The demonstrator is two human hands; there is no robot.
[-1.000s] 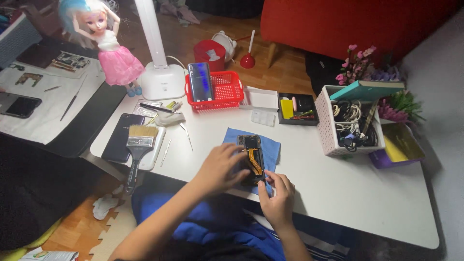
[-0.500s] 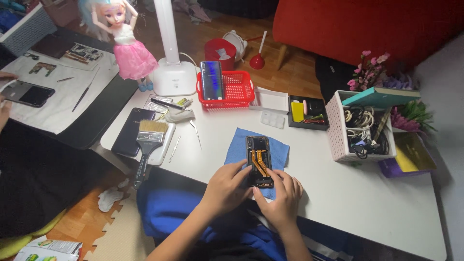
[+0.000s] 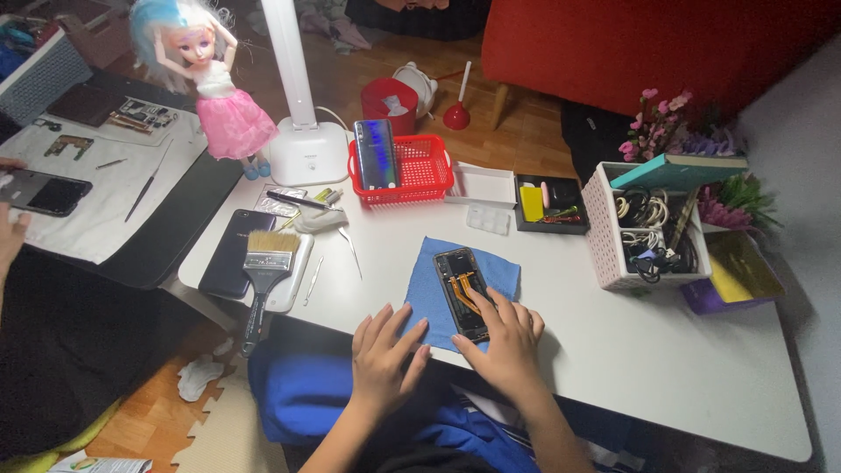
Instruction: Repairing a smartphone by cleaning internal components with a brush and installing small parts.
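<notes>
Working left to right: wide paintbrush (image 3: 265, 267), soft bristles, overhangs surface (image 3: 666, 368) edge near your left elbow; a nudge could drop it. Your left hand (image 3: 383, 355) flat, grip released, fingertips on blue cloth (image 3: 431, 293), which could slide on smooth top. Opened phone (image 3: 459, 282) on cloth at surface middle; thin orange ribbon exposed. Your right hand (image 3: 505, 342) presses its lower end, grasping nothing; hard push could crease ribbon.

On the white bench (image 3: 666, 368): 1 opened phone (image 3: 462, 289) on 1 blue cloth (image 3: 427, 293), 2 hands (image 3: 383, 355) (image 3: 505, 342), 1 paintbrush (image 3: 265, 267), 1 red basket (image 3: 420, 171), 1 doll (image 3: 219, 96), 1 white lamp (image 3: 302, 131), 1 pink lattice box (image 3: 609, 236) and 2 tweezers (image 3: 351, 250) (image 3: 313, 278).
</notes>
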